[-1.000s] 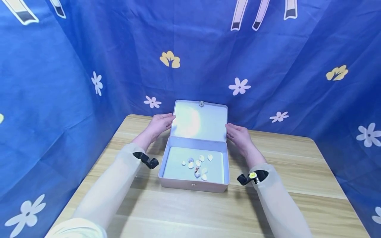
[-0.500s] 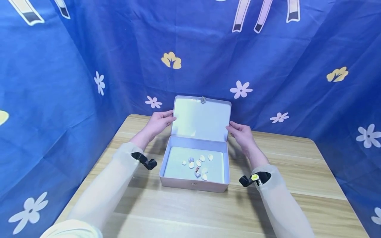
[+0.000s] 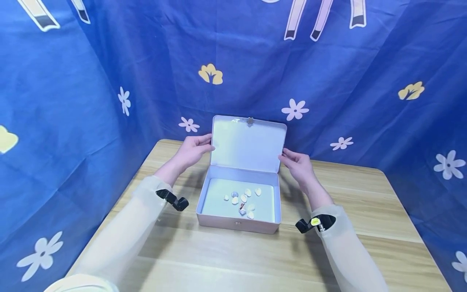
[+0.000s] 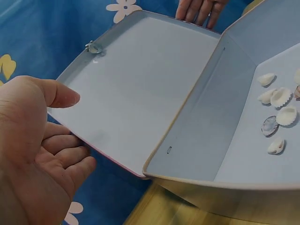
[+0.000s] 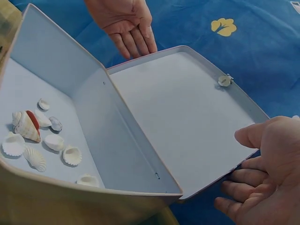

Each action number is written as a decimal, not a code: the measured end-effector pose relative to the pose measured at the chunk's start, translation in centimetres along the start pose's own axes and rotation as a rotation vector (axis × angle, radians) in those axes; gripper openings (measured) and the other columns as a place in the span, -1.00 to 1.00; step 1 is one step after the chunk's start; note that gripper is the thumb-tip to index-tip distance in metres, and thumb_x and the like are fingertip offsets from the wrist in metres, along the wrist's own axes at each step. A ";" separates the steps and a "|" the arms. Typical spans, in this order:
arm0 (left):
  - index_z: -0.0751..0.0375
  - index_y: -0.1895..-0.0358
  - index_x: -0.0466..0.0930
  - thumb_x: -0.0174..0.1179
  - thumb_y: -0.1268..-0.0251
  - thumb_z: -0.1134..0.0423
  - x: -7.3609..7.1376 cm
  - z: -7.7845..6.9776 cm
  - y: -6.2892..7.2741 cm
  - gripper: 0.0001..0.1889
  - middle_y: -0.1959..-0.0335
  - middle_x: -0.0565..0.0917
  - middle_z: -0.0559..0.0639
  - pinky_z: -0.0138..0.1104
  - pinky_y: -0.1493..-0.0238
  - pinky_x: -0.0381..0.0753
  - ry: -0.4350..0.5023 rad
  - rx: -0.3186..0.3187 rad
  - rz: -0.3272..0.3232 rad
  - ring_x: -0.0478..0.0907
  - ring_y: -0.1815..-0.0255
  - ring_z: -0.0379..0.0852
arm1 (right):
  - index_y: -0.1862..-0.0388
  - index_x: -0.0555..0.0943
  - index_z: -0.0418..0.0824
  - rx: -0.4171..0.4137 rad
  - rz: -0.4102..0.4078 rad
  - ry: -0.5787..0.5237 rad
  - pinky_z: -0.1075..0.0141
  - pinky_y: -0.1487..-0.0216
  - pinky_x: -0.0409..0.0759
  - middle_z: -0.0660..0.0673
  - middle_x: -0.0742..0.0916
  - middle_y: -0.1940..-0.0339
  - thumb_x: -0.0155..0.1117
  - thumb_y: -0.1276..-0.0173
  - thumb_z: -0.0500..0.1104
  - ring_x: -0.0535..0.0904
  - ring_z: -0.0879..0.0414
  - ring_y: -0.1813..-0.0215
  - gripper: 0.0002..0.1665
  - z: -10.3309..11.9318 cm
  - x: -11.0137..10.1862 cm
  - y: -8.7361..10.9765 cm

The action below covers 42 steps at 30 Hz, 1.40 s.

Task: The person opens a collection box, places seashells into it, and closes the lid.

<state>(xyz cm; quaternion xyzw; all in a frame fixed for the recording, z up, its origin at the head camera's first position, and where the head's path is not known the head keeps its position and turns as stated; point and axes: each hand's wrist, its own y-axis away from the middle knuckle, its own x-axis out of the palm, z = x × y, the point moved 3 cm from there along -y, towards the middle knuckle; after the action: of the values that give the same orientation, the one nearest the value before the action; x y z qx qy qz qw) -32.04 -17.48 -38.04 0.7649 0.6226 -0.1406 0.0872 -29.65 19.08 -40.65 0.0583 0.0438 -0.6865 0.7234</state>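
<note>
A pale hinged box (image 3: 237, 226) stands on the table with its lid (image 3: 248, 144) raised at the back. Several seashells (image 3: 243, 198) lie loose on its floor; one conical shell (image 5: 26, 125) has a reddish-brown side. My left hand (image 3: 191, 153) grips the lid's left edge, thumb (image 4: 63, 93) on the inner face and fingers behind. At the opposite edge, my right hand (image 3: 298, 165) holds the lid the same way, thumb (image 5: 251, 136) in front. A small metal latch (image 3: 250, 121) sits at the middle of the lid's top rim.
Blue patterned cloth (image 3: 248, 73) hangs close behind the lid and along both sides of the wooden table (image 3: 346, 194). A round white object (image 3: 82, 284), partly cut off, shows at the bottom left. Black wrist cameras (image 3: 172, 199) are strapped over both sleeves.
The lid has swung up from its leaned-back position, so its top edge stands higher and looks wider. Both hands have moved slightly with its edges. The shells stay where they were.
</note>
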 end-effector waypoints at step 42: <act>0.36 -0.61 0.26 0.44 -0.43 0.17 0.8 -1.0 7.6 -0.19 -0.58 0.32 0.25 -0.12 -0.51 0.37 -0.079 0.163 0.026 0.35 -0.55 0.15 | -0.57 0.29 -0.51 -0.167 0.089 0.005 0.32 -0.41 0.47 -0.38 0.44 -0.54 0.34 -0.58 -0.24 0.40 -0.14 -0.56 -0.26 0.4 0.2 6.6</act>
<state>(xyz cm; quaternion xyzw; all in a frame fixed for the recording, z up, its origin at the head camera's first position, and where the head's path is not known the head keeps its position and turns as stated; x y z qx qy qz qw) -24.31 -18.03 -37.66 0.7713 0.5952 -0.2197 0.0508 -23.11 19.20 -40.14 0.0012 0.1000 -0.6477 0.7553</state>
